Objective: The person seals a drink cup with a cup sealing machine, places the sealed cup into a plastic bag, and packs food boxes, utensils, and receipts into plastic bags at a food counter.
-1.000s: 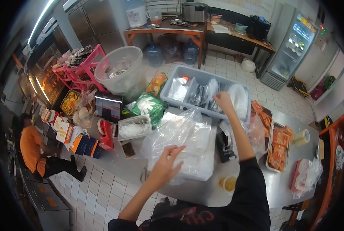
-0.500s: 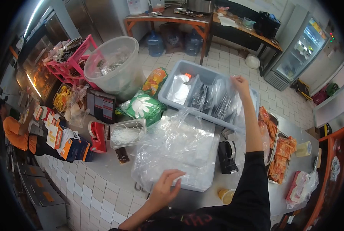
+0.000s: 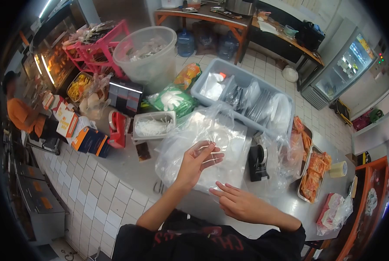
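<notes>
My left hand (image 3: 197,164) is above the stack of clear plastic bags (image 3: 181,167), with thumb and forefinger drawn together and the other fingers bent. Thin pale edges show around those fingers; whatever they hold is too transparent to make out. To its lower right, my right hand (image 3: 238,201) hovers over the front of the metal table (image 3: 135,176), fingers stretched out and nothing seen in them. Behind the bags stands a blue-grey divided tub (image 3: 198,93) with black cutlery (image 3: 257,106) and clear plastic pieces (image 3: 280,114). A black tape dispenser (image 3: 258,163) is right of the bags.
A metal pan of white pieces (image 3: 154,126), a red tape dispenser (image 3: 117,128) and a screen (image 3: 125,96) stand left. Trays of bagged orange-red food (image 3: 314,174) and a tape roll (image 3: 338,169) lie right. A person in orange (image 3: 23,115) works far left.
My right hand has come back from the tub to the table's front edge. My left hand has risen forward over the bags. The view has shifted, and the yellowish cup is out of sight.
</notes>
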{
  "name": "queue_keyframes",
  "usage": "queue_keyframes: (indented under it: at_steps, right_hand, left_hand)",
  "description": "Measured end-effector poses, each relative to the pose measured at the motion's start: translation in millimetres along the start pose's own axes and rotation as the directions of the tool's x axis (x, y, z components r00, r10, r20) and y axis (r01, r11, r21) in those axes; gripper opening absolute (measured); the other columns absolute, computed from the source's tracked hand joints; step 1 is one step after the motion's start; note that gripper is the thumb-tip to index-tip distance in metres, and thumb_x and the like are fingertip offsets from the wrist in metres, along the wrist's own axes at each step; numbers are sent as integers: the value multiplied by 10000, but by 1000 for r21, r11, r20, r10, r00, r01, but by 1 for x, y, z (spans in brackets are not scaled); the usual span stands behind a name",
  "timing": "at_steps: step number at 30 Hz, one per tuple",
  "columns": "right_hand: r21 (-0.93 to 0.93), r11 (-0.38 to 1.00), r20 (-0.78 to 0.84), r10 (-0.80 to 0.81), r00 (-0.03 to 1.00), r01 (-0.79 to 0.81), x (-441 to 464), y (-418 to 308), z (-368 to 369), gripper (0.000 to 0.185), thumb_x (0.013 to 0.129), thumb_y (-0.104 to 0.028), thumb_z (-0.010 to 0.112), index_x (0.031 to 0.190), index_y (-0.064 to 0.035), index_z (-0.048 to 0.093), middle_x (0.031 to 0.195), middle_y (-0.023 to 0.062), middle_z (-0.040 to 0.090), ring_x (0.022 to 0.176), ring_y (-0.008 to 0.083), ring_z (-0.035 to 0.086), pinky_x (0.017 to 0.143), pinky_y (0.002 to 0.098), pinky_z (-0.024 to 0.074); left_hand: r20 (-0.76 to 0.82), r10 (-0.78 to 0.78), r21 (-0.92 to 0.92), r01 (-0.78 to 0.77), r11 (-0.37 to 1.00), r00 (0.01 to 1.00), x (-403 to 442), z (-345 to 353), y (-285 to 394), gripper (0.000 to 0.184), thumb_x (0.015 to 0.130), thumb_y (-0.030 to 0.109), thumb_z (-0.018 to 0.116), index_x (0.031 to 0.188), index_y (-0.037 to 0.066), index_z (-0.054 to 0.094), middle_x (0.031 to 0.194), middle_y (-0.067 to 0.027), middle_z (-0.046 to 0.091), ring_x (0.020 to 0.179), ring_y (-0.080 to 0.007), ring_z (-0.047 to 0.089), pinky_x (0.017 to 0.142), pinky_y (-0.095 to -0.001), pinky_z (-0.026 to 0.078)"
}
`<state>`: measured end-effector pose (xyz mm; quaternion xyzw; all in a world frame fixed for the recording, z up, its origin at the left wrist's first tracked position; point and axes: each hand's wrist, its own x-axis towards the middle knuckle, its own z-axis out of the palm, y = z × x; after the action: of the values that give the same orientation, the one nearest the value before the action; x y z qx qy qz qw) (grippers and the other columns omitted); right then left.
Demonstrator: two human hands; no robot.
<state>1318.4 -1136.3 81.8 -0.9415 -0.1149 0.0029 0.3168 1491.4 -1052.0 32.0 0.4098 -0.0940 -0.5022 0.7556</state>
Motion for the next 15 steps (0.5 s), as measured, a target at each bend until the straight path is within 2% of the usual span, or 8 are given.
queue_keyframes:
  at_steps: [1,3,5,11,12,13,14,15]
  right_hand:
    - [-86,996,-19,-18,1000,17,-4,-8,11,190,821,-77,524,967,25,457,1203,164,483,1171,355,429,997,417,355]
    - [-45,999,-21,23,1000,-24,-14,-21,22,177,812,-62,527,957,18,464,1224,154,476,1218,329,385,1009,429,333]
    - [-11,997,-53,77,996,-77,-24,-30,39,143,798,-26,554,802,6,415,1258,131,465,1210,315,408,1005,434,345]
    - [-19,996,-19,88,996,-89,-29,-55,81,133,796,-27,564,811,-6,434,1266,112,464,1225,298,392,1026,436,316]
    - [-18,997,-15,75,997,-75,-27,-58,85,133,796,-27,564,811,-6,434,1266,112,464,1225,298,392,1026,436,316]
    - [90,991,-30,98,995,-95,-25,-60,88,125,805,-45,566,821,-3,450,1194,115,511,1158,283,460,978,410,366]
    - [197,973,-45,130,990,-119,-24,-62,91,121,815,-63,569,831,-1,466,1122,117,558,1092,268,528,931,383,416]
    - [198,972,-48,137,989,-125,-22,-61,94,121,815,-63,569,831,-1,466,1122,117,558,1092,268,528,931,383,416]
  left_hand:
    - [-50,-29,31,30,999,998,-8,-5,-1,297,863,153,568,1089,-27,500,1033,-142,575,1031,-259,555,849,-384,494]
    - [-67,1,24,0,1000,998,-25,-16,-9,251,869,128,558,1054,-39,535,1002,-133,596,976,-234,582,829,-365,506]
    - [-108,22,22,-20,1000,994,-42,-24,-14,250,868,112,553,1062,-46,542,1028,-142,592,933,-227,600,834,-363,505]
    - [-179,147,-28,-154,988,973,-86,-44,-24,197,823,45,597,998,-47,593,946,-128,634,857,-214,628,817,-318,517]
    - [-207,203,52,-197,979,957,-92,-48,-29,164,792,14,630,947,-34,607,881,-115,647,808,-182,629,779,-296,519]
    - [-211,209,52,-202,978,955,-101,-50,-32,164,792,14,630,947,-34,607,881,-115,647,808,-182,629,779,-296,519]
    - [-224,275,286,-207,936,935,-111,-50,-34,141,785,10,638,920,-24,611,853,-104,651,785,-155,625,746,-279,512]
    - [-216,336,503,-191,843,917,-119,-49,-36,120,778,7,646,892,-13,614,825,-92,654,762,-128,622,712,-261,505]
